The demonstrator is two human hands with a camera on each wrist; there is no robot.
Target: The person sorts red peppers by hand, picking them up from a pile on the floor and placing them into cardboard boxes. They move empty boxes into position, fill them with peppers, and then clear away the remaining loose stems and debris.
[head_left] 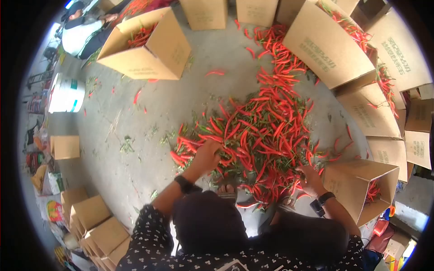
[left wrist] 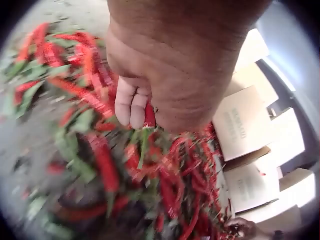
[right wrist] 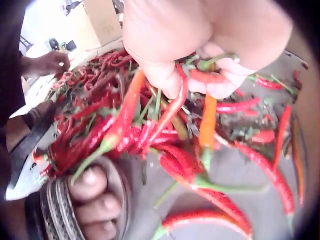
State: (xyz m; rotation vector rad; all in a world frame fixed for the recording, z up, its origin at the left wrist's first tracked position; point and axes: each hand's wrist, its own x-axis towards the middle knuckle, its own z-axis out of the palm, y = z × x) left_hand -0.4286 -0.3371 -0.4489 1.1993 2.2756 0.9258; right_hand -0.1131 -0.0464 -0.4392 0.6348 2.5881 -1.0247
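Observation:
A broad heap of red chili peppers (head_left: 275, 122), mixed with green leaves and stems, spreads over the floor in front of the person. At the heap's left side is the left hand (head_left: 207, 157), its fingers curled around a red chili pepper (left wrist: 149, 119) whose green stem pokes out below. The right hand (head_left: 311, 179) is low over the heap's near right edge. In the right wrist view its thumb and fingers grip several chilies, among them a curved red one (right wrist: 176, 102) and an orange one (right wrist: 209, 120). Some loose chilies lie beneath that hand, beside a sandaled foot (right wrist: 95, 200).
An open carton (head_left: 361, 189) with some chilies in it lies at the right. Larger filled cartons (head_left: 330, 49) line the back right, and another (head_left: 144, 49) stands at the back left near a seated person. A white bucket (head_left: 67, 94) and stacked cartons (head_left: 97, 221) are along the left.

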